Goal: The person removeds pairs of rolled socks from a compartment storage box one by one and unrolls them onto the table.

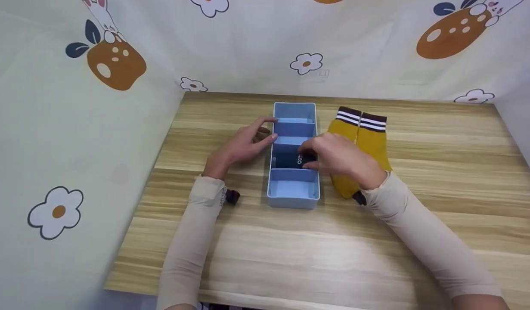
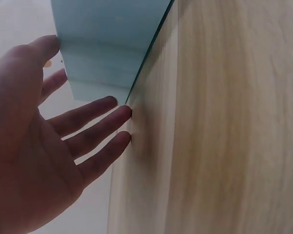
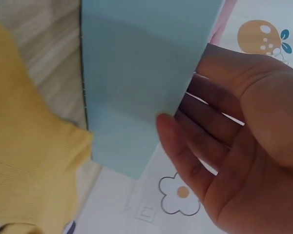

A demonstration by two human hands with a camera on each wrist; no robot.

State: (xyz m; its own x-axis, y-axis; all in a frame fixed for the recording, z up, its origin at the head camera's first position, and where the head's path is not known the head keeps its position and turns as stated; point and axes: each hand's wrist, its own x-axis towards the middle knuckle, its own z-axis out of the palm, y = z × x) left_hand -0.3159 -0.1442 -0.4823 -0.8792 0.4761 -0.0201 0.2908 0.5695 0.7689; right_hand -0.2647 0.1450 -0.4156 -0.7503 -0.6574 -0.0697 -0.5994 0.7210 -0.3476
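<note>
A long light-blue organizer box (image 1: 292, 202) with several compartments stands on the table. Inside its third compartment from the back lies a dark folded sock (image 1: 285, 157) with white lettering. My right hand (image 1: 338, 157) reaches over the right rim and pinches the dark sock between thumb and fingers; the fingertips are hidden inside the box in the right wrist view. Along the left side, my left hand (image 1: 243, 144) touches the rim with thumb and index finger, its other fingers extended against the outer wall in the left wrist view.
A pair of mustard-yellow socks (image 1: 374, 144) with dark, white-striped cuffs lies right of the box, partly under the right hand. The wooden table (image 1: 290, 258) meets a patterned cloth (image 1: 256, 47) at the back and left. A small dark item (image 1: 233, 196) shows beside the left cuff.
</note>
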